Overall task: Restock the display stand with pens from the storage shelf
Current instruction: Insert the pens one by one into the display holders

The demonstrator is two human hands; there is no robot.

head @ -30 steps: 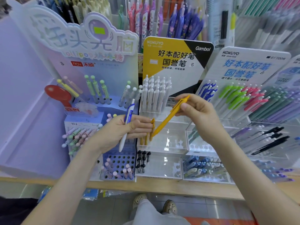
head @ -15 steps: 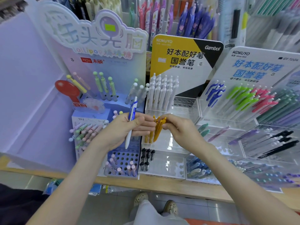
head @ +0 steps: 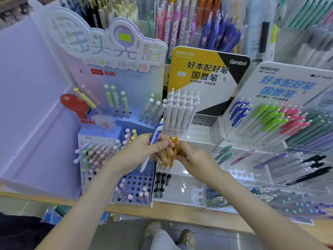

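My left hand [head: 144,152] grips a white pen with a blue clip [head: 153,141] and also holds several yellow pens [head: 172,141] upright between its fingers. My right hand [head: 194,159] is beside it, its fingertips pinching one yellow pen [head: 172,160] of that bunch. Both hands hover over the middle tier of the clear acrylic Kokuyo display stand [head: 207,136]. That stand carries white pens [head: 180,110] on its top tier and a few black pens [head: 162,183] at the bottom.
A purple lollipop-pen stand [head: 111,73] is on the left. A second Kokuyo stand [head: 281,112] with blue, green, pink and dark pens is on the right. The storage shelf [head: 198,24] behind is packed with pens. A wooden counter edge [head: 180,215] runs below.
My right hand carried a yellow pen from up high down into the bunch at my left hand. The camera moved a little closer to the stands.
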